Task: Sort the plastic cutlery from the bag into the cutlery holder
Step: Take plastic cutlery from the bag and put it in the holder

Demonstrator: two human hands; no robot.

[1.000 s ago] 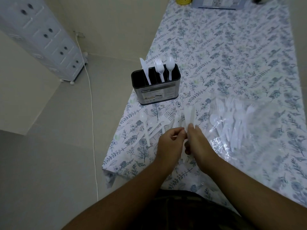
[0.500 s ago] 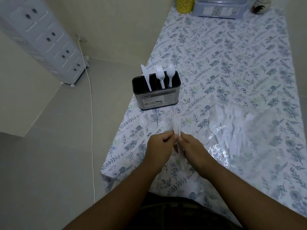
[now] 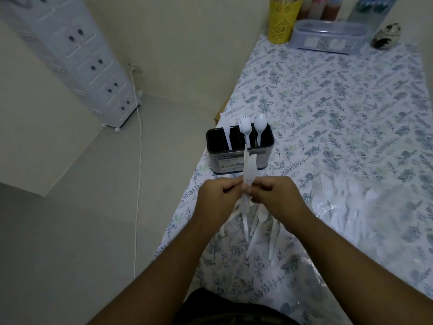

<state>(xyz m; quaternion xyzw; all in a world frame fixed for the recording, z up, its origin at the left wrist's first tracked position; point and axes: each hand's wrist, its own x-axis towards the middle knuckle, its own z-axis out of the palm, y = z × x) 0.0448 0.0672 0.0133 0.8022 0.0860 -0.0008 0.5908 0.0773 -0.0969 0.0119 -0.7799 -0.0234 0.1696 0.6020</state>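
A small bundle of white plastic knives (image 3: 248, 167) stands upright between my hands, lifted above the table. My left hand (image 3: 216, 199) and my right hand (image 3: 275, 195) both pinch it at the middle. Just beyond stands the black cutlery holder (image 3: 239, 158), holding a knife (image 3: 226, 134), a fork (image 3: 244, 127) and a spoon (image 3: 260, 126) in separate slots. More white cutlery (image 3: 262, 228) lies loose on the cloth under my hands. The clear plastic bag (image 3: 365, 202) with several pieces of white cutlery lies to the right.
The table wears a floral cloth (image 3: 339, 102); its left edge drops to the floor. At the far end stand a yellow cup (image 3: 282, 19), a clear lidded box (image 3: 328, 36) and a small jar (image 3: 385, 36). A white drawer unit (image 3: 77, 57) and a cord (image 3: 139, 160) are on the left.
My hands have lifted the bundle off the cloth and brought it upright, nearer the holder. The view has tilted up, so more of the far table end shows.
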